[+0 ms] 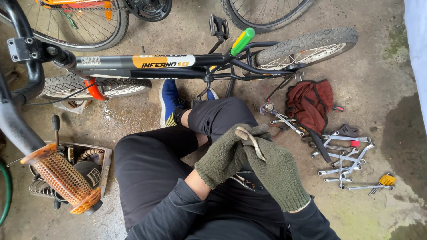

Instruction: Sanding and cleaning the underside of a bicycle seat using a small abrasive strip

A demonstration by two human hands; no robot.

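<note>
i see a small metal tool (250,141) at centre frame, pinched between my gloved left hand (224,155) and right hand (276,171), fingers pressed around it. wrenches (344,162) lie at right, a small bike (178,62) above.

Knitted woollen gloves (249,164) — matt, fuzzy — bright metal spanners (347,162), rough concrete floor (369,66), glossy bicycle frame (147,62).

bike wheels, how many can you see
4, all partly cropped or hidden: front wheel left of the frame, rear wheel to its right, and two other wheels at the top edge.
</note>
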